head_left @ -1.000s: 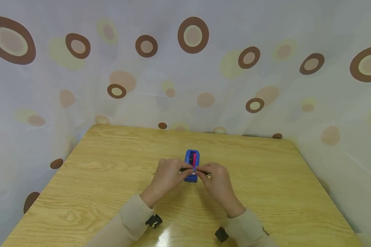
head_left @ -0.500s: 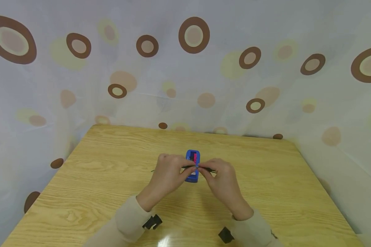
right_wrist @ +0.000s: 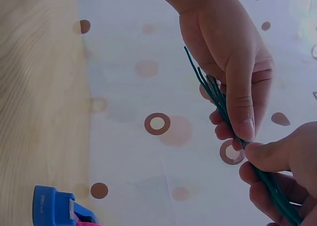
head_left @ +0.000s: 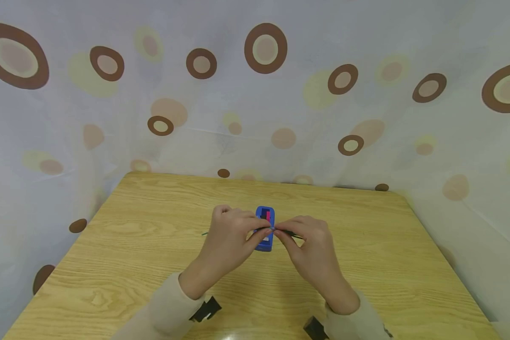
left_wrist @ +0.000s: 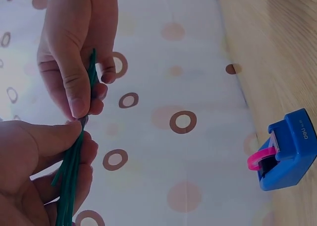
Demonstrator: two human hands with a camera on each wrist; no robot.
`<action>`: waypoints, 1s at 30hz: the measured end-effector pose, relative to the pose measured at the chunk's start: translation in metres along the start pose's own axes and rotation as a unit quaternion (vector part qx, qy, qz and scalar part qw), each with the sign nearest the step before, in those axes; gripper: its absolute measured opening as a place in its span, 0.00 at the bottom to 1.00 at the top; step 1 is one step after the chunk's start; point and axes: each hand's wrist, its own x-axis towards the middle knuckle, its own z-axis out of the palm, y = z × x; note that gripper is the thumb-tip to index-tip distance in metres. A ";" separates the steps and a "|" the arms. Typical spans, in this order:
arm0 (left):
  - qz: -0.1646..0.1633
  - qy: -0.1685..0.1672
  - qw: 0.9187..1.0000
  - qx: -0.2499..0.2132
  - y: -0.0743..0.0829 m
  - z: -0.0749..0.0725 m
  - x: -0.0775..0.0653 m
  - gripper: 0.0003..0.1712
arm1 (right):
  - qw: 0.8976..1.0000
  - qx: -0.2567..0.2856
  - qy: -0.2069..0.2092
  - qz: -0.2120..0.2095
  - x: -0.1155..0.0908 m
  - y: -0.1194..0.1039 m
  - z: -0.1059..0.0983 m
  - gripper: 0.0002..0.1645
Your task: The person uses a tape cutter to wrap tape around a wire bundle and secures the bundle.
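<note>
A bundle of thin green strands, like wires or stems (left_wrist: 71,179), is pinched near its middle by both hands, thumb tips almost meeting. My left hand (head_left: 231,238) grips the part on the left, and my right hand (head_left: 312,243) grips the part on the right. In the right wrist view, loose strand ends (right_wrist: 205,82) poke out beyond the left hand's fingers. At the meeting point of the thumbs a small dark or shiny spot shows; I cannot tell what it is. Behind and below the hands stands a blue tape dispenser (head_left: 263,247) with a pink core.
Wooden table (head_left: 153,208) stretches around the dispenser. A pale curtain with brown circles (head_left: 265,94) hangs along its back and sides. Black straps (head_left: 206,309) sit at the sleeve cuffs.
Both hands have risen a little toward the camera with the bundle, and the right hand has shifted right. More of a green strand end shows left of the left hand. The dispenser stays put.
</note>
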 end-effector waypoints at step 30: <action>0.111 0.096 0.986 0.072 0.005 -0.012 -0.002 0.05 | 0.997 0.043 -0.048 0.032 0.001 -0.014 -0.012 0.09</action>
